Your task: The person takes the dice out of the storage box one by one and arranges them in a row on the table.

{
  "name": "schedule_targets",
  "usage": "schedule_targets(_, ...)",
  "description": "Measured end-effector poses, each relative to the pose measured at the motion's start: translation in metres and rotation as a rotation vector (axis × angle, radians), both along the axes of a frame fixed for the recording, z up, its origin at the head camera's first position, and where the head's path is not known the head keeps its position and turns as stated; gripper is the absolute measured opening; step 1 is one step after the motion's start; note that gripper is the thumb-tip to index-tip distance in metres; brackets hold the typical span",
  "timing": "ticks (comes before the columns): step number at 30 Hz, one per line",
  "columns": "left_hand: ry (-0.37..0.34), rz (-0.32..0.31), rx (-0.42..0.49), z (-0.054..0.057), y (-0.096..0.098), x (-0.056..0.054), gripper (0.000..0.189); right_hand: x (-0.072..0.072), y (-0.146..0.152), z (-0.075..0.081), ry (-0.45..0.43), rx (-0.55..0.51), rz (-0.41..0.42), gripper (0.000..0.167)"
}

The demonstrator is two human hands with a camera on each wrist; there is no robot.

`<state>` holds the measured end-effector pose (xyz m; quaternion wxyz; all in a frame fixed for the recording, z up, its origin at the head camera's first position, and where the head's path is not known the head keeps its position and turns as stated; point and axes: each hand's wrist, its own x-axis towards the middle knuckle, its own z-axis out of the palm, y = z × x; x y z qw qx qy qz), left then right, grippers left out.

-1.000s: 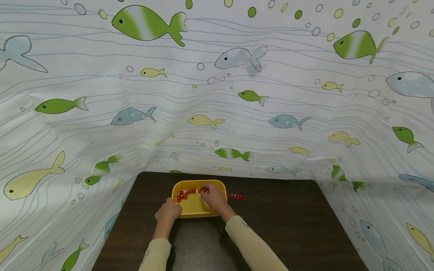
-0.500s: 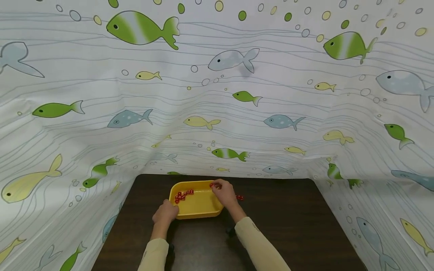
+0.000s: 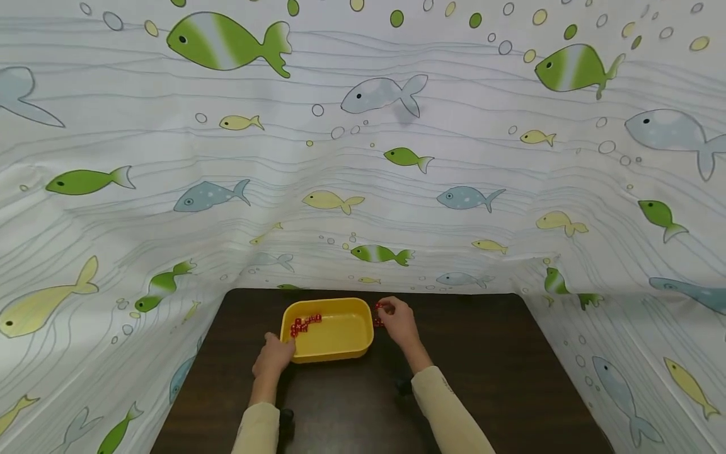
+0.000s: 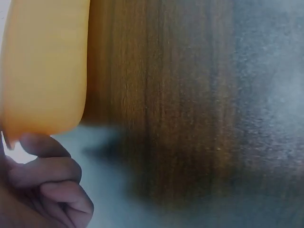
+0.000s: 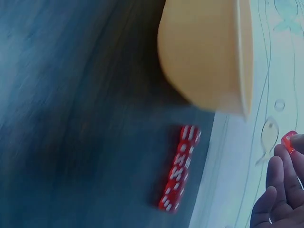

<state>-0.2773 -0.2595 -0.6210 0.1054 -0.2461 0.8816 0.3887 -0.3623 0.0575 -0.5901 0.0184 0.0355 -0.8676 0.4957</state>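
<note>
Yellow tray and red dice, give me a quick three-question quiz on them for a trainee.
1. True or false: the right hand pinches a red die.

2. Where is the row of dice on the table, as the person sees it?
A) left of the yellow tray
B) right of it
C) underneath it

3. Fill in: the left hand holds the tray at its near ____ corner.

Key: 1 true; 2 B; 3 left.

Worktop (image 3: pixel 499 372), one: dark brown, wood-grained. Sheet (image 3: pixel 499 145), one: white, creased, wavy-lined, standing behind and along both sides; printed with green fish (image 3: pixel 221 41), blue-grey fish (image 3: pixel 371 96), yellow fish (image 3: pixel 239 122) and bubbles (image 3: pixel 397 18).
</note>
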Motion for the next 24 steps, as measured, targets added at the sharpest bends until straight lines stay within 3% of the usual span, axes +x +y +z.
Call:
schedule_targets(10,0.162,-0.006,0.142,-0.018,-0.004,0.013,0.060,0.005,0.047,-0.011,-0.038,0.038,-0.099,0.025)
schedule_targets(16,0.250,0.103,0.201,-0.026,0.005,0.019,0.055,0.007,0.067,-0.023,-0.107,0.145,-0.108,0.029)
schedule_targets(24,0.296,0.229,0.120,-0.020,0.022,0.023,0.046,0.005,0.075,-0.036,-0.184,0.265,-0.090,0.025)
